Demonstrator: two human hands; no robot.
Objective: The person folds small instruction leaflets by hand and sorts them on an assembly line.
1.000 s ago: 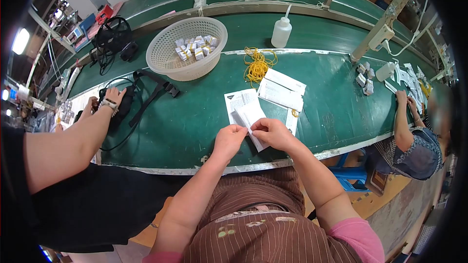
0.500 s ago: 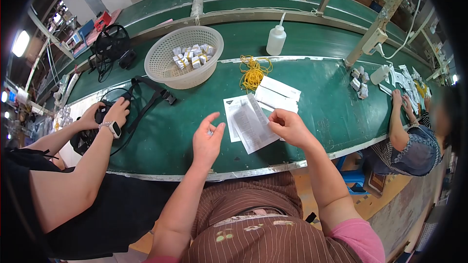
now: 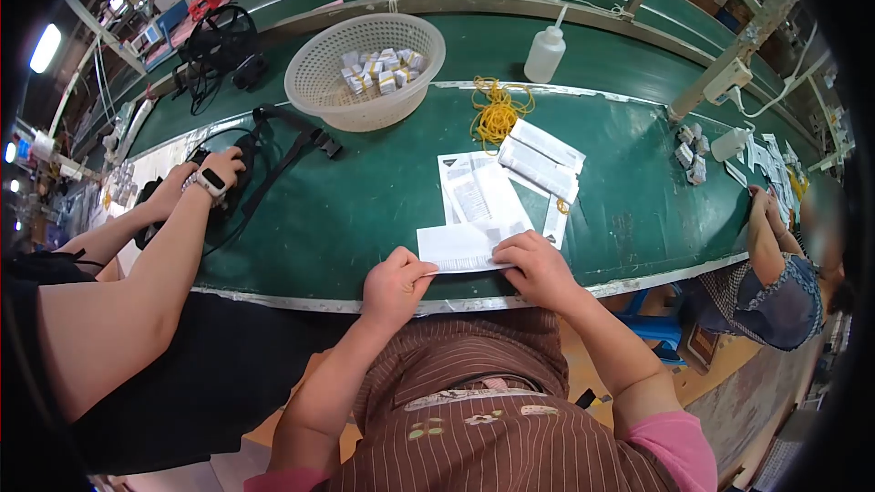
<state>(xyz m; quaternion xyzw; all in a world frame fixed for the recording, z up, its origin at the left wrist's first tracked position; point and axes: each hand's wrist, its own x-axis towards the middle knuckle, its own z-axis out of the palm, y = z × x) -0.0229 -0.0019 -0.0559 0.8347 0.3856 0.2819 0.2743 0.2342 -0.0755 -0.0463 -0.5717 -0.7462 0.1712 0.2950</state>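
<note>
A white printed paper sheet (image 3: 460, 248) is folded over along its near edge, close to the front of the green table. My left hand (image 3: 394, 289) pinches its left corner between thumb and fingers. On the right part of the fold, my right hand (image 3: 536, 269) grips the paper with fingers bent. Beyond it lie more printed sheets (image 3: 474, 193) and folded paper strips (image 3: 540, 159). Yellow rubber bands (image 3: 497, 114) are heaped behind the strips.
A white basket (image 3: 310, 82) holds banded paper bundles (image 3: 387, 70). Behind stands a squeeze bottle (image 3: 545, 55). At left, another person's hands (image 3: 205, 178) touch black gear beside a strap (image 3: 287, 164). A person (image 3: 770, 282) works at right near small bundles (image 3: 691, 153).
My left hand has gone from open to pinching the sheet. The sheet has come nearer the table's front edge and is now folded over. The whole view has shifted slightly.
</note>
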